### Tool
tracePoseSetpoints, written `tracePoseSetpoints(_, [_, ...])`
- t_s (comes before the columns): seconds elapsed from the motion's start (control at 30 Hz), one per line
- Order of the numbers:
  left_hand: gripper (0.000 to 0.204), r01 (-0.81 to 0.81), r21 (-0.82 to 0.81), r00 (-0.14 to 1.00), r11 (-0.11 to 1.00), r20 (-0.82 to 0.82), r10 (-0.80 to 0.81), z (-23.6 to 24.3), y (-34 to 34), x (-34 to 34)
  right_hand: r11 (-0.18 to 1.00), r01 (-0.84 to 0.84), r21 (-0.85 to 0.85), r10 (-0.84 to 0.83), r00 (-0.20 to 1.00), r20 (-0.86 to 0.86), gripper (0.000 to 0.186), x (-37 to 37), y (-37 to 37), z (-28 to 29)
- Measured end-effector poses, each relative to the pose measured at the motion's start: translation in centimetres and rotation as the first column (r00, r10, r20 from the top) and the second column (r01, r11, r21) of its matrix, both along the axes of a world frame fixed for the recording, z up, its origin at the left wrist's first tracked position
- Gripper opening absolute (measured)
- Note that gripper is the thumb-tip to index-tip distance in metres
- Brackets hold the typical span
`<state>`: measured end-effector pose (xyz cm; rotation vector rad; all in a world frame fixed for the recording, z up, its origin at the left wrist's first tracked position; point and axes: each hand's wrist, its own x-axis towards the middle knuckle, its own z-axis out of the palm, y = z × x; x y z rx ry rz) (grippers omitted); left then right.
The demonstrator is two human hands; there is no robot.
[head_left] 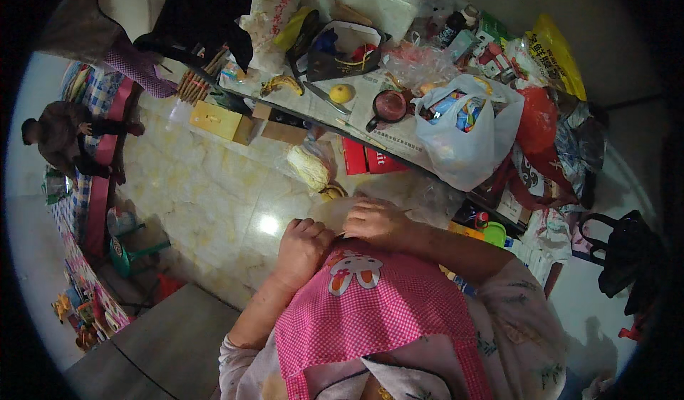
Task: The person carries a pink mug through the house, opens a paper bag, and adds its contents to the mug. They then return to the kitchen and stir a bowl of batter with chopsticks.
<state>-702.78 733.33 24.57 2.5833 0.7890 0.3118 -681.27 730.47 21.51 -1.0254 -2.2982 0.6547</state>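
Far left: one seated person (68, 136), on a bed. Yellow box (217, 123), contents not visible. Brown box (283, 133), open, holding something dark, unclear. Left hand (305, 247): fingers curled inward, beside the right. Black tray (324, 71), on the newspaper-lined surface (361, 118): holds a blue item (325, 42) and a red one (364, 52). Pink checked apron (377, 304), rabbit on front: already lying over the wearer's front, far edge at the hands; whether any fastening is done or left cannot be told. Right hand (374, 222): fingers bent, knuckles up; what either hand pinches is hidden. Dark mug (390, 106): reddish-brown inside. White plastic bag (467, 147), near the surface's edge: colourful packets (457, 109) inside. Far right: black handbag (625, 254), contents unseen.
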Motion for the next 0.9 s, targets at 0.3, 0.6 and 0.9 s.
tracePoseSetpoints(0.3, [0.025, -0.118, -0.061, 0.989, 0.991, 0.082, 0.123, 0.8, 1.6, -2.1, 0.989, 0.138, -0.055, -0.14, 0.99, -0.018, 0.009, 5.4, 1.1, 2.2])
tracePoseSetpoints(0.6, [0.024, -0.194, -0.076, 0.979, 0.978, 0.052, 0.198, 1.5, 1.9, -1.0, 0.986, 0.124, -0.113, -0.127, 0.992, -0.026, 0.009, 4.1, 0.9, 1.4])
tracePoseSetpoints(0.9, [0.021, -0.042, 0.005, 0.978, 0.999, 0.203, 0.04, 0.5, 2.0, 3.6, 0.995, 0.098, -0.001, -0.098, 0.995, 0.005, 0.008, 2.8, 1.4, 2.2])
